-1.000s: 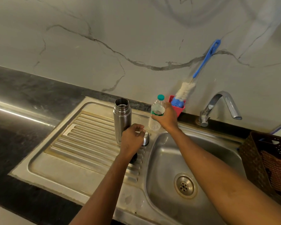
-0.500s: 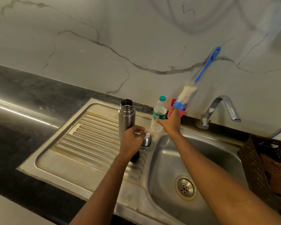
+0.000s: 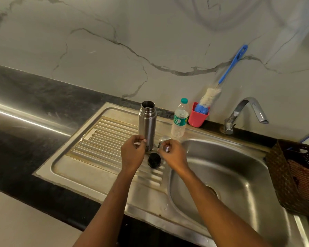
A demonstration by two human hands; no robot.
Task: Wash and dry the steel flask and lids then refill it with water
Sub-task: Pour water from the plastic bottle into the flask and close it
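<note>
While the steel flask stands upright and uncapped on the sink's drainboard, its black lid lies just in front and a steel lid just to its right. The left hand curls beside the flask's base, the right hand in front of the steel lid; whether either grips anything cannot be told. A water bottle stands behind

The left hand covers part of the foot of the steel flask. The right hand hides most of the steel lid. Whether either hand grips anything cannot be told. The basket runs off the right edge.
</note>
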